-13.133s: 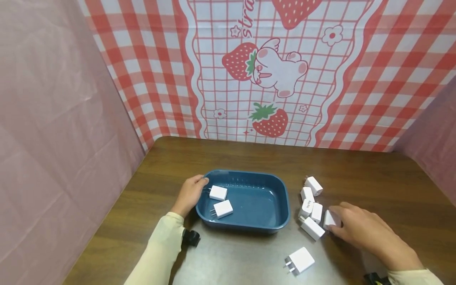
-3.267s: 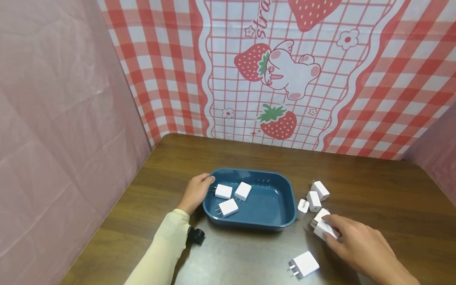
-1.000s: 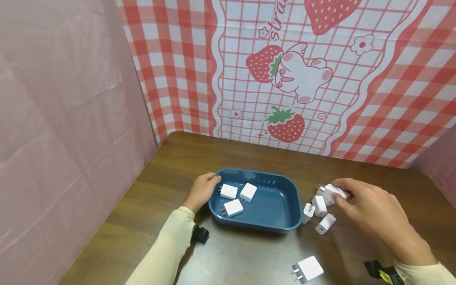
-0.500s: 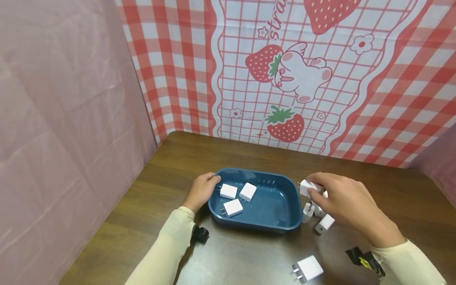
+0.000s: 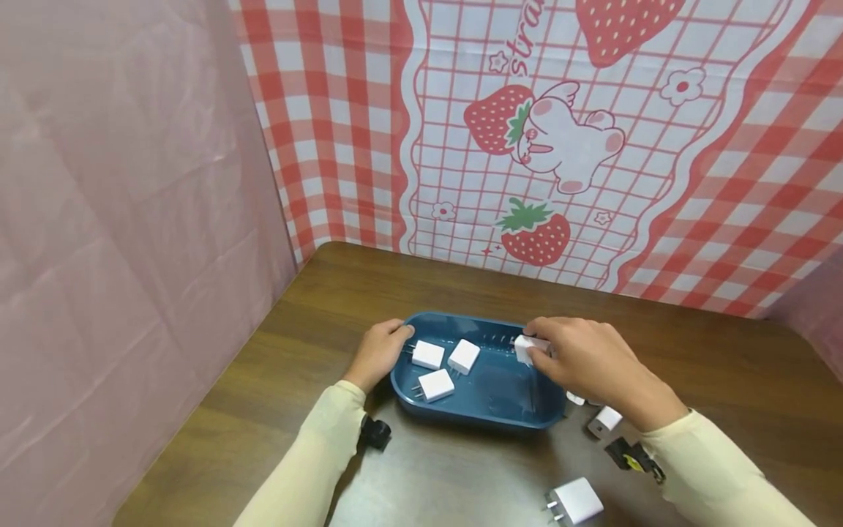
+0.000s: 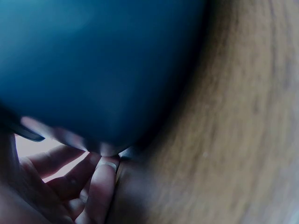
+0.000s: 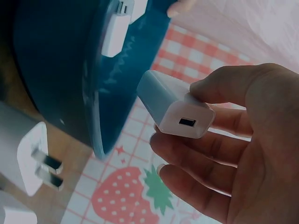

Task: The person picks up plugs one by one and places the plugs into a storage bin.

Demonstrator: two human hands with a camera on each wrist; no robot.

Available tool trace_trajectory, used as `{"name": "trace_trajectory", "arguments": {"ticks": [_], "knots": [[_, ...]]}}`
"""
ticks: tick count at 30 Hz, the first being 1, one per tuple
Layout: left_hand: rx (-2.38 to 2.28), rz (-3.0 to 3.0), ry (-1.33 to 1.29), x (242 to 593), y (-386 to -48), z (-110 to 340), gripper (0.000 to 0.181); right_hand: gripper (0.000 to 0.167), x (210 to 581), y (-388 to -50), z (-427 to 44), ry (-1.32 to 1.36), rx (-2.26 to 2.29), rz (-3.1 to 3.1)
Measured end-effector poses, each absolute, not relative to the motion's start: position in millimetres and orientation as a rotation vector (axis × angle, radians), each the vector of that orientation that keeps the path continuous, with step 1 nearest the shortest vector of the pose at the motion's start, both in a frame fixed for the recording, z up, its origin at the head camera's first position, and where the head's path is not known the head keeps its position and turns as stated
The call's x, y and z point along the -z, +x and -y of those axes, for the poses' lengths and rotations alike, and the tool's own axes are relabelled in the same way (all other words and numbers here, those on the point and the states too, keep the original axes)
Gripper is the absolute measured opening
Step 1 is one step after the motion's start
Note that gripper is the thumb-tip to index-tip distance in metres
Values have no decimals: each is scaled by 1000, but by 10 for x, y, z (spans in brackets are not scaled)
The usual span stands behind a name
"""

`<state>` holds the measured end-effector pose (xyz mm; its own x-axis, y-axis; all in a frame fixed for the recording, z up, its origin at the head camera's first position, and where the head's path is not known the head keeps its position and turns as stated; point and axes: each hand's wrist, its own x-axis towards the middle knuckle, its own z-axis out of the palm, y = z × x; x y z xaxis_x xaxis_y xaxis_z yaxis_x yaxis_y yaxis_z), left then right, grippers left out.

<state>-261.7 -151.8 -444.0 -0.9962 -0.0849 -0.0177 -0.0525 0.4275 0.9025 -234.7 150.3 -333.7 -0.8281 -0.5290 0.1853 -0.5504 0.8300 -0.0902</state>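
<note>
My right hand pinches a white USB charger plug over the right part of a blue rectangular tray. In the right wrist view, the held plug shows its USB port, with the thumb on one side and fingers on the other. At the tray's left end, my left hand grips the rim, thumb over the edge. The left wrist view has its curled fingers against the outer wall. Three white plugs lie inside: one by the left wall, another plug, and a nearer plug.
Right of the tray, a white plug lies on the wooden table; others beside it are partly hidden under my right hand. A larger two-pin plug lies near the front. A strawberry-print cloth hangs behind.
My right hand has carried a plug leftward from the group at the table's right to over the tray. My left hand keeps its grip on the rim. The head view has shifted slightly.
</note>
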Motion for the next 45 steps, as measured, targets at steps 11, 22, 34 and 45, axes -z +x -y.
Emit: {"name": "trace_trajectory", "arguments": {"ticks": [11,22,34,45], "knots": [[1647,2639,129,4453,-2615,1527,37,33,3449,-2505,-1272,976,-211,2899],[1642,2636,131,4446,-2612,1523,37,32,3530,-2640,-1159,1092,-165,2918],[1639,2642,120,4435,-2614,1515,37,30,3577,-2731,-1131,1098,-172,2921],[1646,2644,139,4447,-2614,1507,37,31,3520,-2714,-1233,990,-177,2952]]}}
